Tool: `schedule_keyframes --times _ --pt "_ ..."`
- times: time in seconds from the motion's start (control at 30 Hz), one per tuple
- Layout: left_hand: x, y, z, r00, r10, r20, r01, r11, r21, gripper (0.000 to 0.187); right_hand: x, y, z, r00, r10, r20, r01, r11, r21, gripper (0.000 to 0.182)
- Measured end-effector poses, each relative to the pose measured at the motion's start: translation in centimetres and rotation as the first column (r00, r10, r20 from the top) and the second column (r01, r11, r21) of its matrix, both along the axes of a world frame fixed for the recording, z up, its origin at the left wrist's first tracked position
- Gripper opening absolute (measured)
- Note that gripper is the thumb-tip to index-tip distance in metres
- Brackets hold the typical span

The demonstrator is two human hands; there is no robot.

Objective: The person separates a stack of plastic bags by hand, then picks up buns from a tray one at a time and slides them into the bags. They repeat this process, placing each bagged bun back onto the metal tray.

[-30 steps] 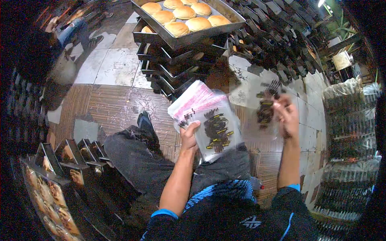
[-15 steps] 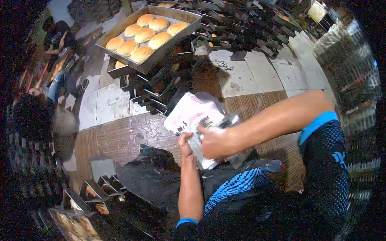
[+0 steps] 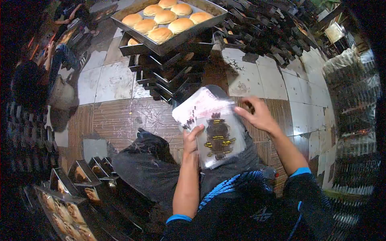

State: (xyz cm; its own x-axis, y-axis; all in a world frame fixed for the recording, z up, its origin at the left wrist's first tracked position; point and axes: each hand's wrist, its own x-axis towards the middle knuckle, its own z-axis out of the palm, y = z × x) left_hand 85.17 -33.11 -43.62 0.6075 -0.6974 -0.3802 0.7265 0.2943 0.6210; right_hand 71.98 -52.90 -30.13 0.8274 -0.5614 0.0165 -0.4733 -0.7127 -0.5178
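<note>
My left hand (image 3: 192,138) is closed around the left edge of a stack of clear plastic bags (image 3: 220,140) with dark and yellow print, its thumb lying on top. Pink and white printing shows along the bags' upper part. At the stack's upper right corner is my right hand (image 3: 259,114), its thumb and curled fingers apart with a gap between them; nothing shows in it. The bags rest above my lap. Beyond them, a metal tray (image 3: 161,48) of round golden buns (image 3: 165,17) tops a stack of trays.
More dark trays (image 3: 265,24) are piled at the back. Trays with filled breads (image 3: 66,215) stand at lower left. Two other people (image 3: 30,80) sit on the left. A crumpled plastic heap (image 3: 341,62) lies at right. The floor is worn tile (image 3: 114,82) and brown striped tile.
My right hand has moved from across the bags out to their upper right corner, uncovering the printed front. My left hand keeps its hold. The view has shifted, with the buns now higher.
</note>
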Motion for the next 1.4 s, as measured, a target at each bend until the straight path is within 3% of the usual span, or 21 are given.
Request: schedule_keyframes --times 0.07,0.17,0.23,0.27,0.3,0.4,0.5,0.53,0.67,0.7,0.77,0.87,0.9,0.93,0.97,1.03,1.1,1.2,1.3,1.33,1.4 --pt "-0.1 0.1 2.9 0.999 -0.021 -0.028 0.024 0.995 0.094 0.039 -2.1 0.0 -1.7 0.994 -0.083 -0.065 0.097 0.964 0.248 0.056" --pt "-0.9 1.6 1.9 0.980 -0.139 -0.141 0.143 0.989 0.019 0.045 -4.6 2.2 -2.7 0.998 -0.037 0.043 0.018 0.927 0.374 0.052" --pt "-2.2 3.0 2.9 0.946 -0.187 -0.264 0.186 0.982 -0.029 0.051 -5.0 4.7 -2.0 0.986 -0.009 0.168 -0.098 0.780 0.618 0.049" --pt "-2.4 3.9 3.4 0.939 -0.215 -0.268 0.215 0.976 -0.028 0.053 -4.9 6.1 -0.5 0.993 -0.086 0.086 -0.031 0.503 0.864 0.050" --pt "-2.8 4.9 3.9 0.930 -0.244 -0.274 0.247 0.969 -0.025 0.055 -5.0 7.0 -0.8 0.992 -0.104 0.077 -0.024 0.435 0.900 0.051" --pt "-4.8 7.8 6.4 0.925 -0.349 0.151 0.324 0.931 0.172 0.057 -6.1 8.8 -1.5 0.991 -0.126 -0.031 0.065 0.270 0.961 0.054" --pt "-6.4 8.9 8.6 0.879 -0.434 0.196 0.317 0.840 0.440 0.066 -6.1 9.5 -2.3 0.964 -0.191 0.186 -0.126 0.289 0.949 0.055" --pt "-6.9 9.4 8.7 0.899 -0.402 0.173 0.291 0.845 0.448 0.066 -6.1 9.4 -2.7 0.954 -0.197 0.228 -0.165 0.291 0.942 0.065" --pt "-8.2 10.3 8.6 0.960 -0.191 0.206 0.106 0.925 0.364 0.062 -5.6 7.2 -2.4 0.996 0.024 0.088 -0.089 0.012 0.996 0.083" --pt "-8.3 10.2 8.5 0.966 -0.112 0.234 0.036 0.951 0.308 0.060 -5.6 7.1 -2.6 0.992 -0.006 0.123 -0.123 0.009 0.992 0.082" --pt "-8.0 10.3 8.5 0.943 -0.188 0.276 0.097 0.945 0.312 0.050 -6.0 7.4 -3.7 0.980 -0.065 0.190 -0.190 0.007 0.982 0.080" --pt "-7.8 9.6 10.1 0.898 -0.318 0.304 0.177 0.894 0.411 0.045 -6.3 6.5 -5.5 0.982 0.122 0.143 -0.149 0.042 0.988 0.062" --pt "-7.8 9.4 10.3 0.885 -0.319 0.339 0.174 0.902 0.396 0.047 -6.1 6.2 -5.5 0.976 0.187 0.113 -0.124 0.050 0.991 0.059" --pt "-7.8 9.0 10.4 0.870 -0.317 0.377 0.168 0.911 0.377 0.049 -5.9 6.6 -4.9 0.984 0.050 0.173 -0.175 0.049 0.983 0.052" --pt "-7.8 8.7 10.7 0.856 -0.310 0.414 0.161 0.920 0.357 0.050 -6.0 6.6 -4.8 0.970 0.070 0.234 -0.240 0.102 0.965 0.052" --pt "-8.4 9.0 11.0 0.902 -0.295 0.317 0.175 0.918 0.356 0.060 -6.2 6.6 -4.7 0.931 0.123 0.343 -0.362 0.200 0.910 0.052" --pt "-8.5 10.1 9.0 0.863 -0.352 0.363 0.220 0.908 0.358 0.063 -6.5 6.9 -4.9 0.952 0.101 0.290 -0.303 0.156 0.940 0.050" --pt "-7.6 8.9 11.9 0.810 -0.462 0.361 0.297 0.855 0.426 0.068 -7.3 7.0 -5.6 0.957 0.108 0.267 -0.283 0.175 0.943 0.049" --pt "-9.4 9.3 11.6 0.898 -0.339 0.280 0.216 0.895 0.391 0.076 -7.8 7.1 -5.8 0.936 0.081 0.343 -0.352 0.201 0.914 0.043" --pt "-8.7 9.9 11.2 0.678 -0.476 0.560 0.211 0.856 0.472 0.085 -8.0 7.2 -6.3 0.915 0.048 0.400 -0.401 0.211 0.891 0.039" --pt "-8.8 10.4 10.7 0.825 -0.306 0.475 0.220 0.948 0.229 0.085 -8.4 7.2 -6.9 0.903 0.069 0.424 -0.428 0.213 0.878 0.031"
